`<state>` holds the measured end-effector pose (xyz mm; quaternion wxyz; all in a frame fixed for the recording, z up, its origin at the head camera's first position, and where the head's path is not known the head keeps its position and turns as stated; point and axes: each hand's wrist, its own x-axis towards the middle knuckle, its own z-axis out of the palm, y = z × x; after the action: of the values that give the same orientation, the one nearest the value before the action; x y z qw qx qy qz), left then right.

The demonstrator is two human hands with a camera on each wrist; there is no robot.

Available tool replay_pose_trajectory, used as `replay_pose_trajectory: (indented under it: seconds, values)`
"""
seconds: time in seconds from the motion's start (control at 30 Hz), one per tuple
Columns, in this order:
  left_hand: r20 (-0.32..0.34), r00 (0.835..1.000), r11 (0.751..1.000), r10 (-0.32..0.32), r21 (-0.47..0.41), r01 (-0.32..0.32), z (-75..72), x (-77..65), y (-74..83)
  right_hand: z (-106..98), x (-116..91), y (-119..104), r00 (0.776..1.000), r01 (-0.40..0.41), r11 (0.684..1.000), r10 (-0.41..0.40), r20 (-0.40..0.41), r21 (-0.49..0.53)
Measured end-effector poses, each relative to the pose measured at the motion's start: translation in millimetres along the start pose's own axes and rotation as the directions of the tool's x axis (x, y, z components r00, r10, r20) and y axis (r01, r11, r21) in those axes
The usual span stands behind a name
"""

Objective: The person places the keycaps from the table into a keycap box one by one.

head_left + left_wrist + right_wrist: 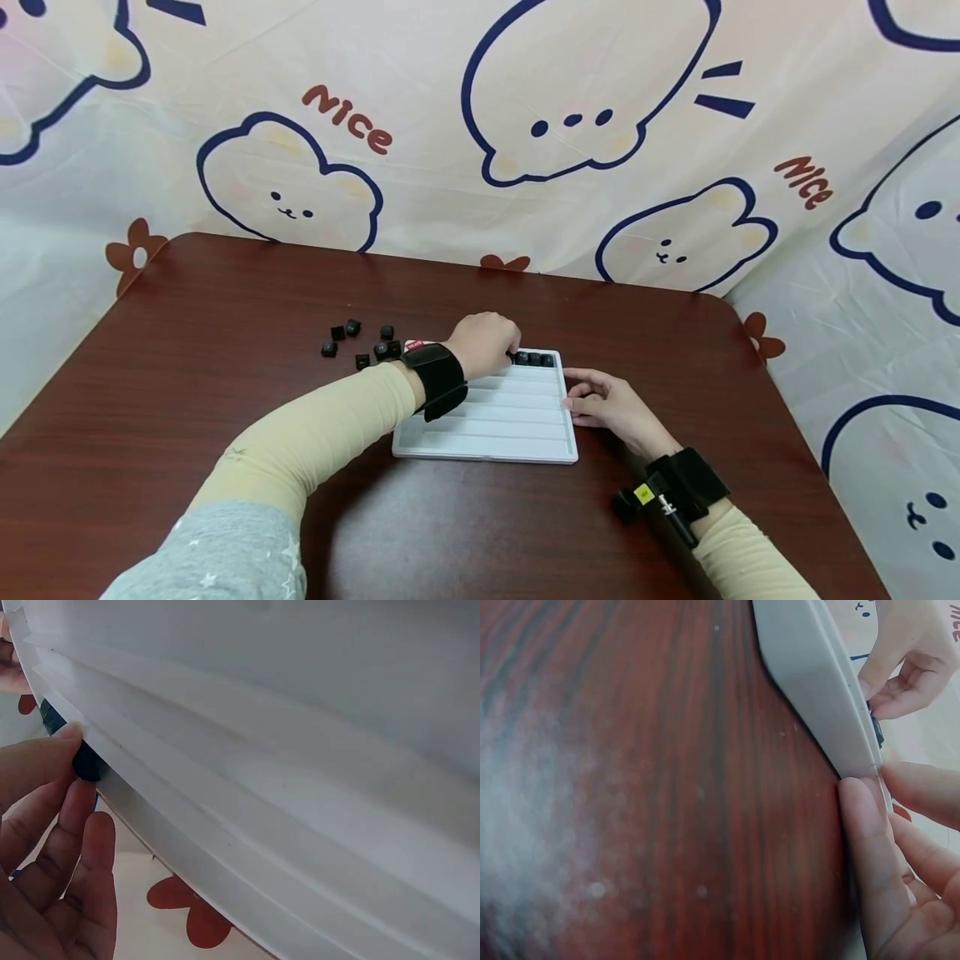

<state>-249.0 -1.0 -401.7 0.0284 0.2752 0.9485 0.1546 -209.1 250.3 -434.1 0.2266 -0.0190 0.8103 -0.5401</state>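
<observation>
A white ridged tray (517, 425) lies on the table, with several black keycaps (535, 359) lined up in its top row at the right. My left hand (483, 346) reaches over the tray's far edge. Between its thumb and fingers it pinches a small black keycap (88, 761) at that top row, beside the others. My right hand (615, 408) is at the tray's right side. Its thumb and fingertips (861, 806) touch the side wall and rim, the fingers fairly straight. The left forearm hides part of the tray's left side.
Loose black keycaps (353, 327) are scattered on the brown table (225, 333) left of the tray. A red and white patch (415, 343) shows at the tray's far left corner. A printed cloth (427, 192) hangs behind the table.
</observation>
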Motion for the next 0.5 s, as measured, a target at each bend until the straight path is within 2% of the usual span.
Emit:
replay_pose_trajectory:
  seconds: [0.27, 0.5]
  values:
    - [-0.006, 0.999, 0.998, -0.043, -0.046, 0.043, -0.5, -3.4, -1.5, 0.0, 0.8, 0.0, 1.0, -0.007, 1.0, 0.006, -0.016, -0.014]
    - [0.003, 0.999, 0.997, -0.052, -0.058, 0.052, -0.2, -2.0, -0.2, 0.0, 1.1, 1.4, 1.0, -0.012, 1.0, 0.012, -0.014, -0.01]
